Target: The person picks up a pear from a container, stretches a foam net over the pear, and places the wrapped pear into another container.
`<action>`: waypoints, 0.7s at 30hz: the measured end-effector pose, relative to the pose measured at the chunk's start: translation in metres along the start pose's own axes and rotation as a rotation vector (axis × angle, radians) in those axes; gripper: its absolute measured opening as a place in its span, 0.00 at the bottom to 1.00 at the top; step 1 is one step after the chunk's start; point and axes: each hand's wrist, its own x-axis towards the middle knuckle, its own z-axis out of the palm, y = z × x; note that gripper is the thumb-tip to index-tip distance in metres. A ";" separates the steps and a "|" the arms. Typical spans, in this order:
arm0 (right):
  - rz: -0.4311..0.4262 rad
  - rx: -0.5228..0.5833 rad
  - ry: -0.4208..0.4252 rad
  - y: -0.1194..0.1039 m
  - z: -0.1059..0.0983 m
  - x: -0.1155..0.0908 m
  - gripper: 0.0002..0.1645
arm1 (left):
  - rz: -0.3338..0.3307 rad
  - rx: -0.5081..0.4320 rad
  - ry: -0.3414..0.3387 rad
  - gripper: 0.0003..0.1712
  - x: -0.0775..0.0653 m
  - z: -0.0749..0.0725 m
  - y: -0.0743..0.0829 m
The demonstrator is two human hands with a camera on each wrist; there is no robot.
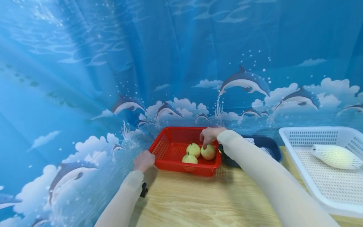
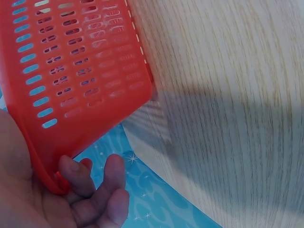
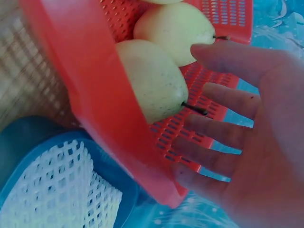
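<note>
Three pale yellow pears with dark stems sit in the right half of a red plastic basket (image 1: 184, 168): a near pear (image 1: 189, 159), a middle pear (image 1: 194, 149) and a right pear (image 1: 208, 153). My left hand (image 1: 144, 160) grips the basket's left corner; in the left wrist view its fingers curl at the red rim (image 2: 57, 183). Reaching over the basket's right side, my right hand (image 1: 211, 135) has its fingers spread beside the right pear. The right wrist view shows its straight fingers (image 3: 216, 126) near that pear's stem (image 3: 194, 108), holding nothing.
Right of the red basket stands a dark blue basket (image 1: 276, 149) with white foam netting (image 3: 57, 185) inside. Farther right, a white basket (image 1: 309, 186) holds a foam-netted fruit (image 1: 336, 156). All stand on a wooden table (image 1: 184, 201) against a blue dolphin-print curtain (image 1: 181, 63).
</note>
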 end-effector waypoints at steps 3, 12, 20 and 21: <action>0.049 -0.006 -0.012 0.001 0.000 0.004 0.35 | -0.002 -0.002 0.006 0.22 -0.001 0.000 0.000; 0.056 -0.025 -0.072 -0.002 0.000 0.016 0.37 | -0.002 -0.006 0.013 0.21 -0.001 0.001 0.001; 0.042 -0.020 -0.143 -0.003 0.006 0.021 0.40 | -0.008 -0.022 0.014 0.22 -0.003 0.000 0.001; 0.042 -0.016 -0.149 -0.003 0.007 0.022 0.40 | -0.009 -0.026 0.011 0.22 -0.003 -0.001 0.001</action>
